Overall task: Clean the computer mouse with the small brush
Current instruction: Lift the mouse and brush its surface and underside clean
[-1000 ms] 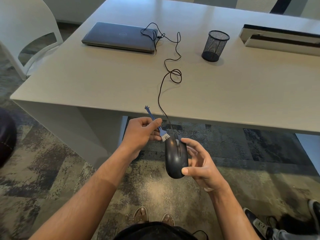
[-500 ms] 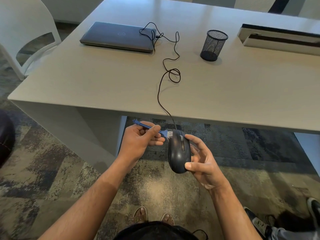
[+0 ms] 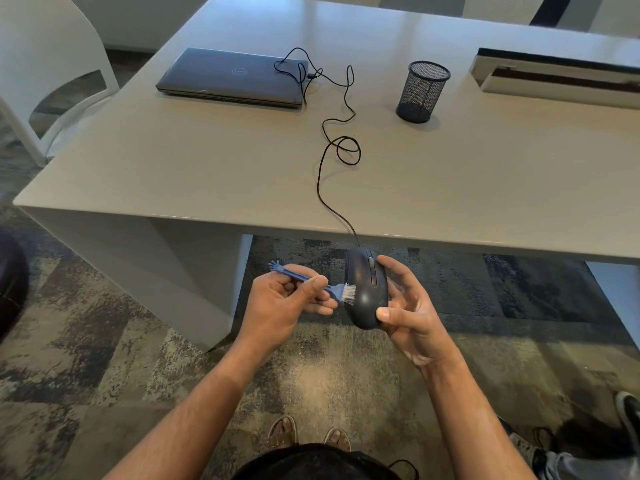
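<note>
Bristles now press the near left flank of the mouse (image 3: pixel 367 289), having slid down from its front edge. Your left hand (image 3: pixel 284 306) pinches the small brush (image 3: pixel 320 286); your right hand (image 3: pixel 403 306) cradles the mouse below the table (image 3: pixel 207 174) edge. Brushing seems well underway.

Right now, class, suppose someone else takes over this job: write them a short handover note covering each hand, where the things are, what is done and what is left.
Left hand pinches the brush, bristles against the mouse's left side.
Right hand holds the mouse in the air, in front of the table edge, buttons up.
Its cable runs up over the table to the laptop.
Done: brushing is under way on the left side.
Left: the other surfaces; how clean they are cannot be judged.
</note>
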The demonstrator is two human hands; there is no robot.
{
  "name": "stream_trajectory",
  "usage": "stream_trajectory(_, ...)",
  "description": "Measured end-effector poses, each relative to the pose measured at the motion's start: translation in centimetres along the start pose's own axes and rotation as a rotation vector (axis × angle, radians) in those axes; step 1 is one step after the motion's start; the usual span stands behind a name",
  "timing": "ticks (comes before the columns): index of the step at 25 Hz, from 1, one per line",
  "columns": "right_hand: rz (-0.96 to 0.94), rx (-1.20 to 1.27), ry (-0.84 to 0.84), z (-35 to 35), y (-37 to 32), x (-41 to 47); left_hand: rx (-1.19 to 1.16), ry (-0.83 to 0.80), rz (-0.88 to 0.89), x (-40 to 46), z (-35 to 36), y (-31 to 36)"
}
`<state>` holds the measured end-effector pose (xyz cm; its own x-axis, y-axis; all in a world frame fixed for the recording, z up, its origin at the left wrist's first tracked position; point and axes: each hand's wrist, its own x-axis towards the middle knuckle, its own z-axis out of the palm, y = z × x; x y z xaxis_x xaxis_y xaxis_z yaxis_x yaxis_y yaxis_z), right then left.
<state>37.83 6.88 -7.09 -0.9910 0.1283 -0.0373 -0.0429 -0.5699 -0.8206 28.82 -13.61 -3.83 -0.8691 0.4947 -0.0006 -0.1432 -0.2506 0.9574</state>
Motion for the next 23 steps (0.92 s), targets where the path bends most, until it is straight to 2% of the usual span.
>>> stream_trajectory(15, -0.028, 0.029, 0.035, 0.7, -0.4, 1.1, -0.034, -0.020, 0.001, -3.4, 0.8, -1.9)
stream_trajectory(23, -0.017, 0.048, 0.032, 0.7, -0.2, 1.0, 0.005, 0.151, 0.111, -2.5, -1.2, -0.6)
